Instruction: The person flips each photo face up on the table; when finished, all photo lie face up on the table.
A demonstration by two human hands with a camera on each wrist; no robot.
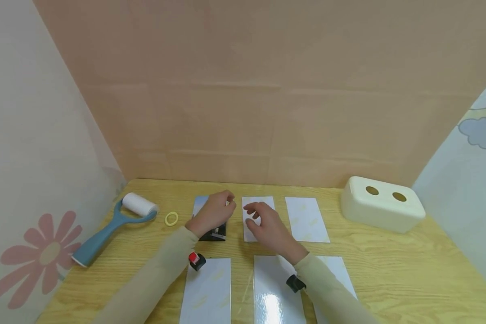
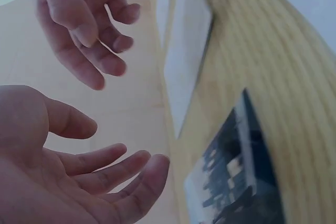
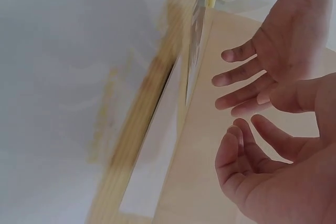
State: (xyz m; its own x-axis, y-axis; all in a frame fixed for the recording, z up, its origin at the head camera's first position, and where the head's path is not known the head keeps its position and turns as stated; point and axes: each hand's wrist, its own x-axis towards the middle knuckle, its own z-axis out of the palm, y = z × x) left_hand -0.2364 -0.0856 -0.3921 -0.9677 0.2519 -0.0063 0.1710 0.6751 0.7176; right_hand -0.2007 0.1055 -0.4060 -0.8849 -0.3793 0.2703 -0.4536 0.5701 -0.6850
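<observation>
Above a picture card (image 1: pixel 218 232) at the back left of the table, my left hand (image 1: pixel 213 213) hovers with relaxed, slightly bent fingers and holds nothing. The card shows a dark printed scene in the left wrist view (image 2: pixel 236 177). My right hand (image 1: pixel 270 228) hangs over a white card (image 1: pixel 249 235), its fingers loosely bent and nothing between them. In the right wrist view both hands, the left (image 3: pixel 296 35) and the right (image 3: pixel 283 171), face each other with a gap between them.
A blue-handled roller (image 1: pixel 105 234) and a yellow ring (image 1: pixel 171 219) lie at the left. Another white card (image 1: pixel 307 219) lies right of the hands. Several white cards, one at front left (image 1: pixel 206 292), lie nearer. A cream box with two holes (image 1: pixel 382 211) stands at back right.
</observation>
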